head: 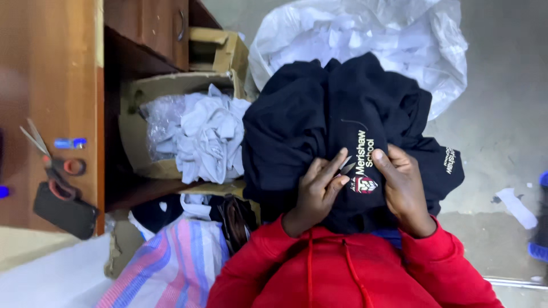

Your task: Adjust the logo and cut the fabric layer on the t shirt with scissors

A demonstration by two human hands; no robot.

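— What's biggest here?
— A clear plastic sack of white scraps (365, 34) at twelve o'clock, then the dark navy garment (319, 114) piled in the middle, on the person's lap.
— And the box?
— A cardboard box of pale cloth (208, 134) at nine o'clock, beside a wooden surface (45, 68) with orange-handled scissors (57, 165).
— The hands?
— Left hand (317, 191) pinches small thread snips (346, 164) by the embroidered crest (364, 183); right hand (402, 185) presses the cloth flat, fingers closed on fabric.
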